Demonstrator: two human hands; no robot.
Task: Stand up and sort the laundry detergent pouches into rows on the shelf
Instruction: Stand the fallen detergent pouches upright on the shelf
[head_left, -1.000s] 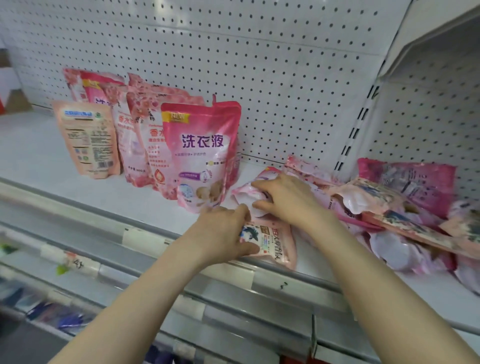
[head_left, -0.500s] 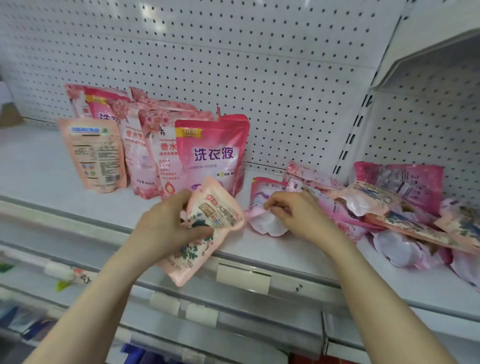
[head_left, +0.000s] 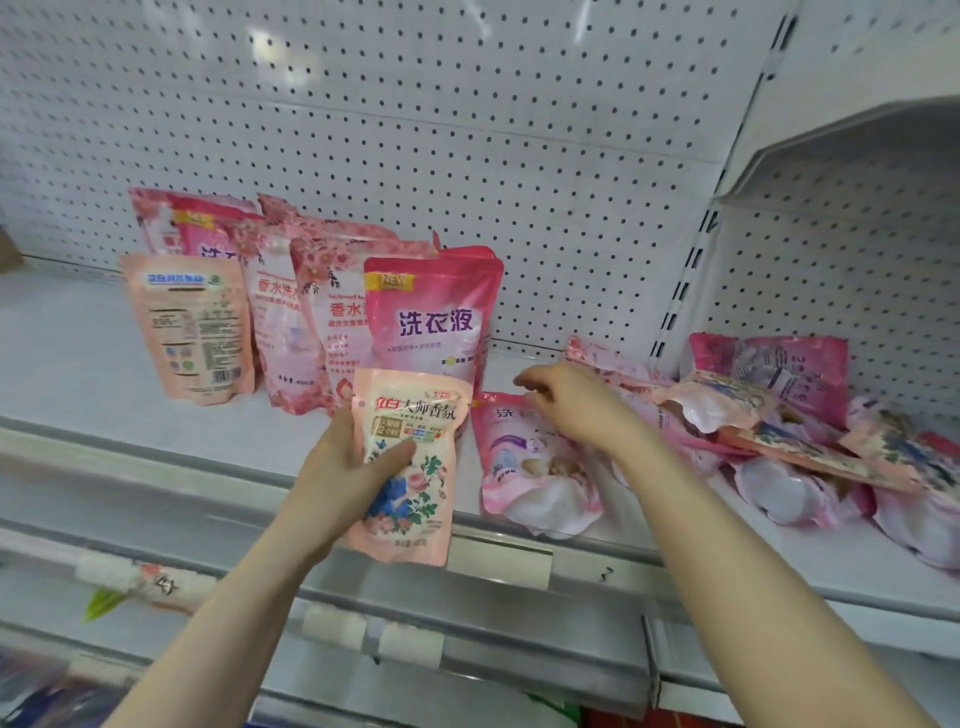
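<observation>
Pouches (head_left: 431, 322) upright left; heap (head_left: 779, 441) beside right hand (head_left: 571, 405).

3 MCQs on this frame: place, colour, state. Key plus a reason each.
1. The peach floral pouch is: A in the left hand B on the floor C on a peg
2. The upright pouch with the NEW tag is: A blue B pink C green
3. The pouches at right are: A in rows B boxed C heaped lying down
Key: 1A, that hand grips it; 2B, its front is bright pink; 3C, they overlap, flat and tilted.
</observation>
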